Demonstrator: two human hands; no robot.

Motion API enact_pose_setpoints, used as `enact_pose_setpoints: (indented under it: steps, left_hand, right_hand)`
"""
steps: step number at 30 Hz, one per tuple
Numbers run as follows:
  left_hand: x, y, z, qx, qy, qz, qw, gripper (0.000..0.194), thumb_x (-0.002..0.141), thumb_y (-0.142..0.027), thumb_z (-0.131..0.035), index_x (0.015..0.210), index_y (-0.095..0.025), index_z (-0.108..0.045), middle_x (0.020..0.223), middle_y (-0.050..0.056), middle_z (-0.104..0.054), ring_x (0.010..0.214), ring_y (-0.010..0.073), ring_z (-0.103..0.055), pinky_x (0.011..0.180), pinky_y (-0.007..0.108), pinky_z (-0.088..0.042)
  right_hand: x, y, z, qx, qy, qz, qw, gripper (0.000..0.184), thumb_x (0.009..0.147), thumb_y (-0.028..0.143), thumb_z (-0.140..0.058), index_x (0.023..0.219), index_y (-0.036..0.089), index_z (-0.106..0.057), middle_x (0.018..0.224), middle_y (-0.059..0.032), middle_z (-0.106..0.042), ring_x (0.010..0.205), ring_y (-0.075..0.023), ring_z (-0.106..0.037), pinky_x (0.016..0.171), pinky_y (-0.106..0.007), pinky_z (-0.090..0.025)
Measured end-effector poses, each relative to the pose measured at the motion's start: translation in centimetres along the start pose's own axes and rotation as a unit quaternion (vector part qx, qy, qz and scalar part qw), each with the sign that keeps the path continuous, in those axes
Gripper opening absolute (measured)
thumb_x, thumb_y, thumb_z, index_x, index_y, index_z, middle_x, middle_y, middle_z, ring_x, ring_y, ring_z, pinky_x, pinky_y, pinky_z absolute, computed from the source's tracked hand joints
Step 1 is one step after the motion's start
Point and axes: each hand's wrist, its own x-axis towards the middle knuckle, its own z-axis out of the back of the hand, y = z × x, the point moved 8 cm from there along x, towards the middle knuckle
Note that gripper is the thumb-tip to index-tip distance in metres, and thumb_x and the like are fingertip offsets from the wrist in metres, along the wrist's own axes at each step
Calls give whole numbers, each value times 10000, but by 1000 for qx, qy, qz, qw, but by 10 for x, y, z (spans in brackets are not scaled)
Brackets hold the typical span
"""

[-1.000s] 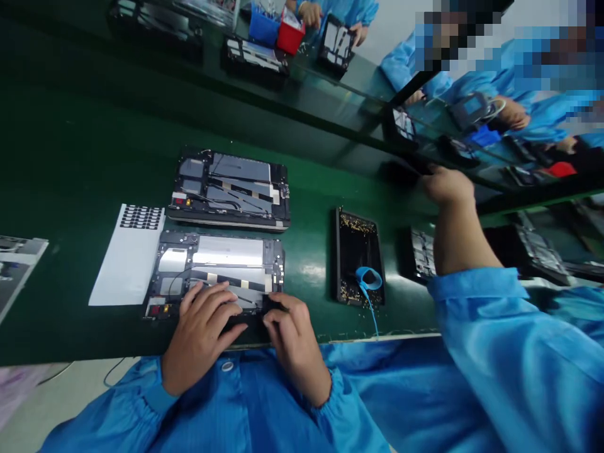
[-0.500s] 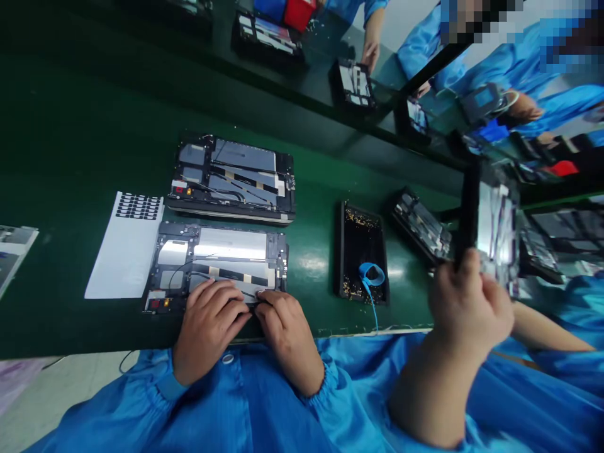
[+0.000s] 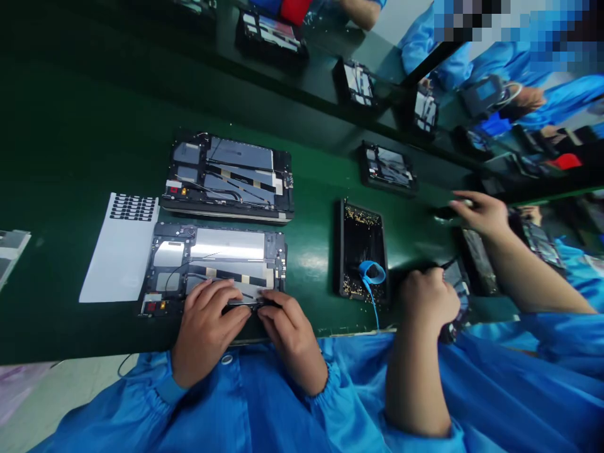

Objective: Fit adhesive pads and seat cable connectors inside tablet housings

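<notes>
An opened tablet (image 3: pixel 221 251) with silver shielding and black cables lies on the green belt right in front of me. My left hand (image 3: pixel 207 327) rests on its near edge, fingers bent and pressed down on the board. My right hand (image 3: pixel 290 336) sits beside it, fingertips pinched against a thin dark strip (image 3: pixel 245 306) at the tablet's near edge. The two hands almost touch. A second opened tablet (image 3: pixel 231 176) lies just behind the first.
A white sheet of small black stickers (image 3: pixel 120 248) lies left of the tablet. A black tray (image 3: pixel 361 251) with small gold parts and a blue wrist strap sits to the right. A co-worker's hands (image 3: pixel 427 302) handle another device at right. More tablets line the far belt.
My hands stayed on the tablet's near edge, shifting only slightly. The co-worker at right lowered a lifted tablet and now reaches both hands onto the belt. One tablet now lies farther back.
</notes>
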Motion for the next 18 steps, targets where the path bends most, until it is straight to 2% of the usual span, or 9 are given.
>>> enact_pose_setpoints:
  steps: [3,10,18]
  left_hand:
    - [2,-4,1,17,-1,-5,1000,131,961,-215,-610,874,-257,-698,1030,9,-725,1183,252,-627,1087,460,-379]
    - [9,-4,-5,13,21,-17,1000,101,958,-231,-619,885,-239,-687,1028,27,-712,1154,251,-632,1038,451,-419]
    - [8,-2,-8,8,32,-23,999,78,955,-232,-632,895,-247,-681,1024,19,-706,1151,248,-623,1028,455,-422]
  right_hand:
    - [-6,-8,4,20,-29,-18,999,205,988,109,-556,1143,228,-618,1180,-110,-641,1129,-211,-645,943,-390,-602]
    - [-1,-7,5,19,-46,-21,999,191,986,125,-572,1135,226,-634,1115,-100,-645,1054,-212,-644,887,-392,-600]
    - [-1,-5,4,13,-39,-27,999,184,985,125,-569,1116,230,-645,1093,-94,-655,1024,-209,-636,867,-371,-574]
